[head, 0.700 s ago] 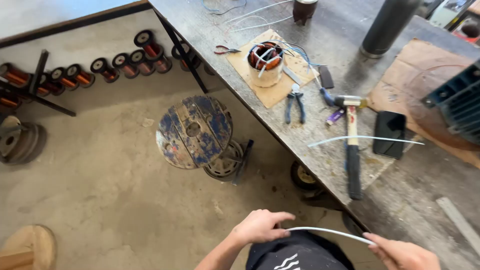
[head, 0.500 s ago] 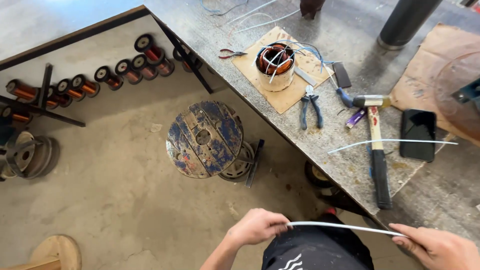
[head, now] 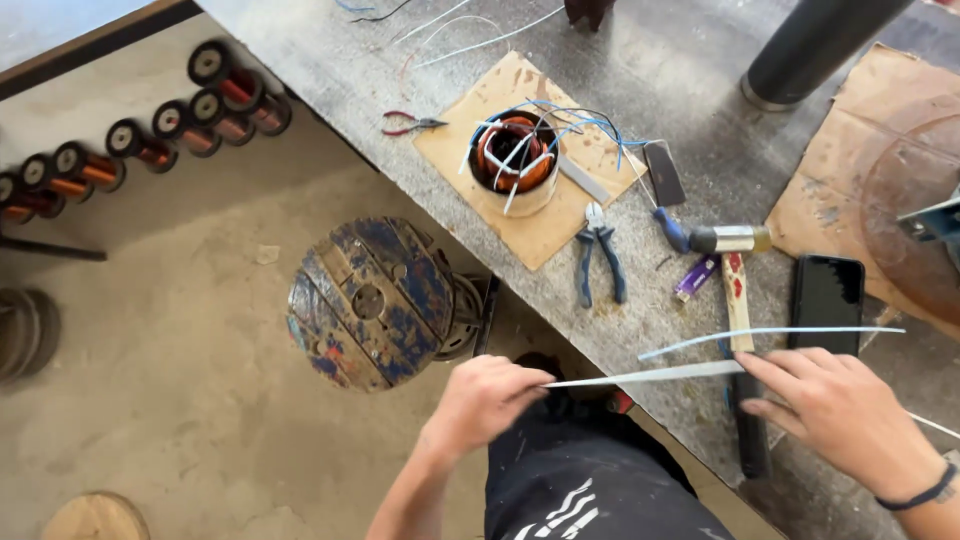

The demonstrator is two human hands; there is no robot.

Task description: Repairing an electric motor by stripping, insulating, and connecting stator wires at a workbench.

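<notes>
- While the motor stator (head: pixel 513 163) sits on its cardboard sheet (head: pixel 530 240) well up the workbench (head: pixel 640 60), a person stretches a thin white insulation strip (head: pixel 650 375) between both hands at the near edge of the bench, apparently to keep it straight and taut.
- Left hand (head: pixel 487 398): fingers closed in a narrow pinch on the strip's left end, held out over the floor just off the bench.
- Right hand (head: pixel 835 412): fingertips pressed together on the strip's other end, above the bench top and touching or just over the hammer (head: pixel 738 330) handle; which, the view does not settle.
- A second white strip (head: pixel 770 335) lies loose just beyond the held one, crossing the hammer handle and a dark phone (head: pixel 826 298).
- Blue-handled pliers (head: pixel 598 258), a blue-handled screwdriver (head: pixel 672 230) and a small purple lighter (head: pixel 697 277) lie between the stator and the hands, within reach.
- Red-handled pliers (head: pixel 412 123) rest near the cardboard's far corner.
- Below, a worn wooden cable reel (head: pixel 370 300) stands on the concrete floor, with copper wire spools (head: pixel 150 145) racked beyond it.
</notes>
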